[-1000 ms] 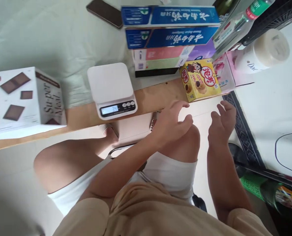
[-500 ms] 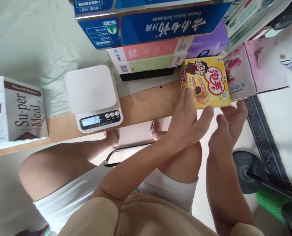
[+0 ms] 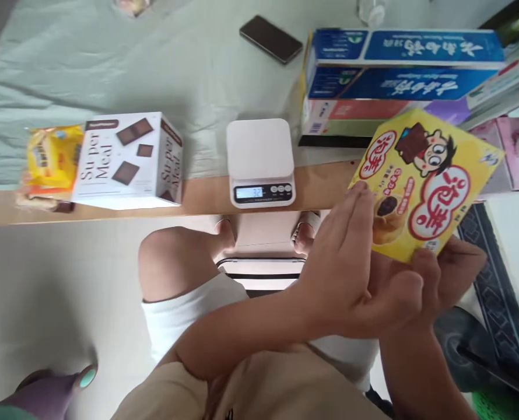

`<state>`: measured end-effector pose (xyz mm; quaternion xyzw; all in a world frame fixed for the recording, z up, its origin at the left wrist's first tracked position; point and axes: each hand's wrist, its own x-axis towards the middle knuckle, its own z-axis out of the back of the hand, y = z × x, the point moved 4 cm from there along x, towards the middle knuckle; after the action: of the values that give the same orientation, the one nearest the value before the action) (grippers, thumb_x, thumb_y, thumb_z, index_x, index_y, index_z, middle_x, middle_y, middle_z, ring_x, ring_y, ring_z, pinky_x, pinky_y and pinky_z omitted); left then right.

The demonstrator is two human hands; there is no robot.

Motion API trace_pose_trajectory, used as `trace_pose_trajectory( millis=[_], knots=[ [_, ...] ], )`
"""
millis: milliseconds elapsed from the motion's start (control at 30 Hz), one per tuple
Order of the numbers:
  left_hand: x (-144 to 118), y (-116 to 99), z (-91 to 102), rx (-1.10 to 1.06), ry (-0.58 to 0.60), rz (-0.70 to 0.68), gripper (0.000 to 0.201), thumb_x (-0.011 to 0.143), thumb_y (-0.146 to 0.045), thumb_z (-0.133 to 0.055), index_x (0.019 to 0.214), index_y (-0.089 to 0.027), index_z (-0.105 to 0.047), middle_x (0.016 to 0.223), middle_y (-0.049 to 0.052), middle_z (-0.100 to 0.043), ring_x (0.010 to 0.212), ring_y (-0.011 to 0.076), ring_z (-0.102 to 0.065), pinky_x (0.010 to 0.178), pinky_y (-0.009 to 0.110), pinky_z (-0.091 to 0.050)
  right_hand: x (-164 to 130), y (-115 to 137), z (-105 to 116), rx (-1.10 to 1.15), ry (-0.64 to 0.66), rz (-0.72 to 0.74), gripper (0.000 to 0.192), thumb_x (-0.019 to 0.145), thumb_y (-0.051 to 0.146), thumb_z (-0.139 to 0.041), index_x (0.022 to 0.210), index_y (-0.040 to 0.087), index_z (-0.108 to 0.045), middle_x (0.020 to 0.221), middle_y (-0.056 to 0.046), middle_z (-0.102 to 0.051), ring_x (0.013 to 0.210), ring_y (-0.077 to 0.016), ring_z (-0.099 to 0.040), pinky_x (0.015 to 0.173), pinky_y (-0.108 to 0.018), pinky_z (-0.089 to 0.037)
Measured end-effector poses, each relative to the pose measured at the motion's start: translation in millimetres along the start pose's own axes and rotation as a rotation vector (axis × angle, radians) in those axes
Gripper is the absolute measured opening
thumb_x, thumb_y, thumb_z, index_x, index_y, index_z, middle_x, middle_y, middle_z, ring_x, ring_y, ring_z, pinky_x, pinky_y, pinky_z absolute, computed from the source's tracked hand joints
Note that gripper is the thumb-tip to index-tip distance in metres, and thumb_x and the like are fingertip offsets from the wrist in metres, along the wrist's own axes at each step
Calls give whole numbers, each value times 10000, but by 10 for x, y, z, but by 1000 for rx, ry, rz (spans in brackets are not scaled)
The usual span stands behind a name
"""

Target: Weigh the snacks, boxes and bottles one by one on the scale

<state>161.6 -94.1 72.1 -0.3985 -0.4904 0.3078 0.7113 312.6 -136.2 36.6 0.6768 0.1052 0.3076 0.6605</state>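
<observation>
- Yellow snack box [image 3: 425, 186]: flat carton with cartoon print, held tilted in the air, lifted clear of the wooden ledge [image 3: 321, 186], to the right of the scale and in front of the stacked cartons.
- Left hand [image 3: 351, 268]: fingers straight and together, pressed flat along the box's left edge, thumb tucked toward the lower edge.
- Right hand [image 3: 449, 277]: under the box's lower right corner, fingers curled up against its underside, thumb on the printed face; the box is pinched between the two hands.
- Risk, as judged: the grip sits only on the lower and left edges, so the raised far corner could tip the box out of the hands; a swing leftward could knock the scale.
- Kitchen scale [image 3: 260, 160]: white, platform bare, display lit, standing on the ledge, well apart from the box.
- Toothpaste cartons [image 3: 399, 64]: blue, stacked behind the box, close enough to be brushed by its upper corner.
- Super Meal box [image 3: 128, 160]: white, left of the scale.
- Yellow packet [image 3: 52, 157]: just beside that box, at far left.
- Phone [image 3: 270, 39]: dark, on the green cloth [image 3: 111, 64] behind.
</observation>
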Motion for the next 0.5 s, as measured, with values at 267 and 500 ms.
trace_pose_trajectory(
  millis=[267,500],
  knots=[
    [425,720,1572,127,-250,-281,614,1090,-585,-416,1579,-225,-510,1587,115,-608,1504,309,-577,1285,502,-485,-142,299,-1509,-45,497,517,592,1013,548,-535,1534,271,-488,1425,-125,-544,1293,-291,-606,1033,-535,-589],
    [251,1112,1751,150,-338,-105,624,1101,-634,-340,1531,-255,-588,1534,74,-662,1425,309,-636,1130,474,-577,-213,39,-1758,-143,511,475,518,1021,535,-532,1485,309,-570,1355,-131,-632,1187,-297,-648,923,-518,-622]
  ],
)
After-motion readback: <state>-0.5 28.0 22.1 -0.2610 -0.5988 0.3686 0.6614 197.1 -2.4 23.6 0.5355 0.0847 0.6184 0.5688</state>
